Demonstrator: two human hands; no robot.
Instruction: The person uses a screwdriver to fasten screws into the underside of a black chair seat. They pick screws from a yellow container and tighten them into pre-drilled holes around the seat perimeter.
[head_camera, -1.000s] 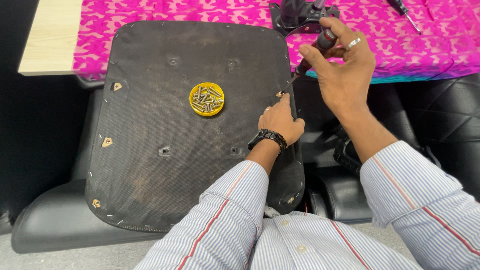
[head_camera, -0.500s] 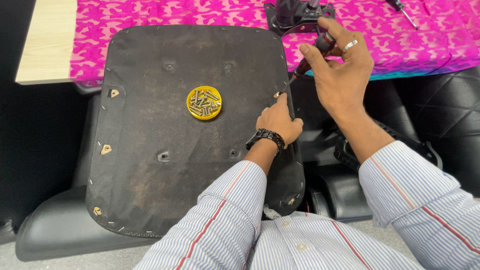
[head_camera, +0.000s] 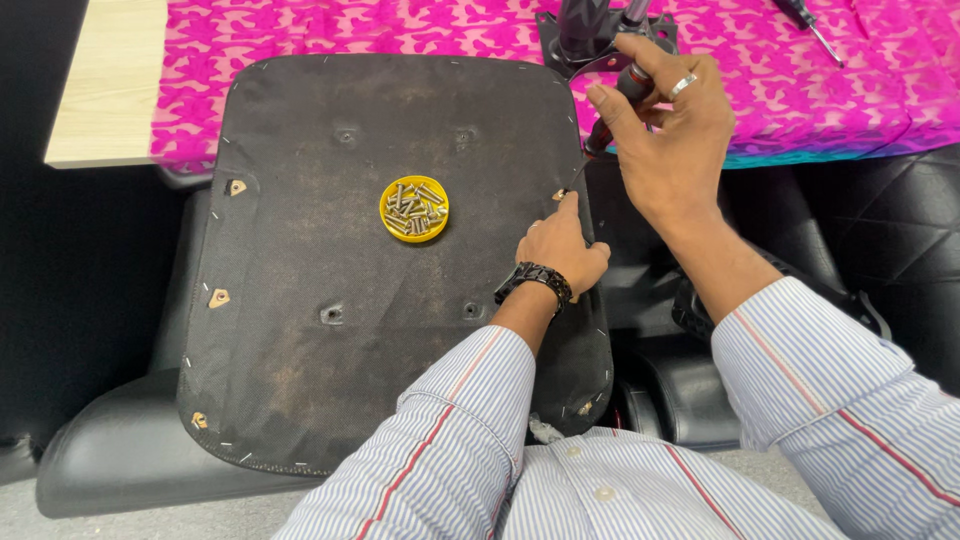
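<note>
The right hand (head_camera: 672, 140) is closed around the dark handle of a screwdriver (head_camera: 612, 118), thumb and fingers wrapped tight, a ring on one finger. The shaft slants down toward seven o'clock, and its tip meets a small metal fitting (head_camera: 560, 195) at the right edge of the upturned seat base (head_camera: 330, 380). The left hand (head_camera: 560, 248) rests on that same edge just below the tip, its forefinger stretched up to touch the fitting, the other fingers curled loosely and gripping nothing; a dark bracelet (head_camera: 533, 282) circles the wrist.

The seat base is a black fabric-covered panel, stapled along its rim, with recessed holes in its face. Near its centre, at nine o'clock from the left hand, sits a yellow lid (head_camera: 414, 208) filled with screws. Three more metal fittings (head_camera: 218, 297) line the panel's left edge.

At twelve o'clock from the right hand, a black chair mechanism (head_camera: 590, 35) lies on a pink patterned cloth (head_camera: 800, 90). A second screwdriver (head_camera: 808, 28) lies at two o'clock, well apart, on the cloth. A pale wooden tabletop (head_camera: 105, 90) shows at the upper left.
</note>
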